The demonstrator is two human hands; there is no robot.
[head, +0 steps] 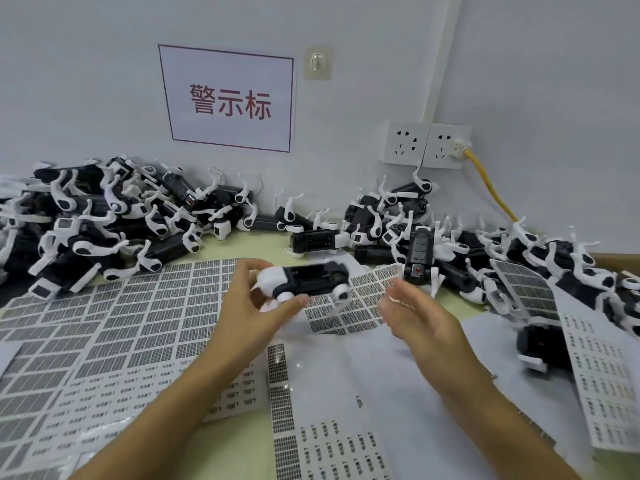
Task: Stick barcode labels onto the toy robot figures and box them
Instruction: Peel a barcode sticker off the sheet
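The left hand (256, 306) is gripping a toy robot (304, 281) by its white end, fingers above and thumb below, and holding it level in the air above the label sheets (138, 323), its dark underside turned up toward the camera. The right hand (415, 320) is hovering just beside the toy's free end, apart from it, and seems to be pinching a small label (398, 299) between thumb and fingertip, though motion blur is making that hard to confirm. By my reading, the sticking step is in hand: one figure is being presented for its barcode, and the boxing has not yet begun, since no box is showing anywhere in view. More figures are lying in a left pile (97, 223) and a right pile (502, 261) along the wall, and I cannot tell which pile is already labelled. The next move is calling for the right hand to bring the label flat onto the dark underside, square to its edges, and press it down without creasing, while the left hand is keeping the toy steady. The thin white legs (341, 303) are sticking out near the target and could snag the label.
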